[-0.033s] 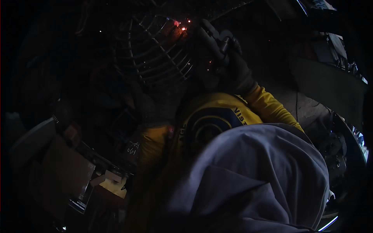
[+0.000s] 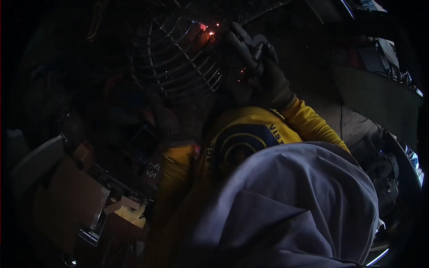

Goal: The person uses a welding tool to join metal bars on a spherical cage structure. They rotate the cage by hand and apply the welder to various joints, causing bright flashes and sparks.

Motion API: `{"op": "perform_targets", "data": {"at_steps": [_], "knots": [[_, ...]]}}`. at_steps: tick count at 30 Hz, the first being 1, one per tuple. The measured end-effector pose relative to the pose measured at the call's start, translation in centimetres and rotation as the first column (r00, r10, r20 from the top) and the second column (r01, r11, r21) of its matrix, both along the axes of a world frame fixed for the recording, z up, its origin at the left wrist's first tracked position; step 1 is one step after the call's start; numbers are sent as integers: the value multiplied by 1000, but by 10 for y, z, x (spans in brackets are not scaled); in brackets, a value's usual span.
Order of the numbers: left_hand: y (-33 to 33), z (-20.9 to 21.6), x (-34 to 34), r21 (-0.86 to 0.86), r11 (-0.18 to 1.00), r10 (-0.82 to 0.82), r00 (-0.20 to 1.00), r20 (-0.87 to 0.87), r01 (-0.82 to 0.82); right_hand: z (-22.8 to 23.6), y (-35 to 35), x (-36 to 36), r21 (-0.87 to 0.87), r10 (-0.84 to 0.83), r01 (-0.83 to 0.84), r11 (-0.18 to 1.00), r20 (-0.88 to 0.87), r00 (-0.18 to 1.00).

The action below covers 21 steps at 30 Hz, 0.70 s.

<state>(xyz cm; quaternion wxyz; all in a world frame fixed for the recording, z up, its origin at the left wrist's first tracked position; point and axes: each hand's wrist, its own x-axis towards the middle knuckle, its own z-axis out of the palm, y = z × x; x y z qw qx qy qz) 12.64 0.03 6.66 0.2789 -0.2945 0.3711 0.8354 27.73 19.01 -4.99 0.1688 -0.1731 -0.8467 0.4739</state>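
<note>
The hands are apart. The right hand (image 2: 275, 87), gloved and at one o'clock of the view's centre, is wrapped around a grey tubular tool (image 2: 243, 49) with a short branch on its side. That grip leaves the tool's far end free, slanting up toward eleven o'clock, and it stops just beside a small red glow (image 2: 211, 33) at twelve. Holding the tool from below and to the right probably spares the glove the heat, since the fingers are well back from the bright spots.

The glow sits by the upper right edge of a ribbed metal grille (image 2: 194, 67), which spreads from eleven to twelve o'clock, its curved bars crossed by longer ribs. The left hand (image 2: 178, 125), also gloved, is close in at nine o'clock, under the grille's lower edge; it is too dark there to tell whether it grips anything, though its place would suit steadying the bars.

Yellow sleeves (image 2: 310, 120) reach to both gloves, presumably as cover against sparks. A grey cloth (image 2: 304, 192) drapes at four to five o'clock, a brown board (image 2: 71, 201) stands at eight, and a broad dark panel (image 2: 375, 94) lies between two and three.
</note>
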Motion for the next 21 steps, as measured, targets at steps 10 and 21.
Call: {"op": "perform_targets", "data": {"at_steps": [10,21], "knots": [[15,6,5,-74,997,24,1000,2,-24,13,-6,-1,-120,-31,62,991,243,970],[-83,-81,-28,433,891,-375,752,542,133,7,6,-27,536,141,-121,836,4,990]]}}
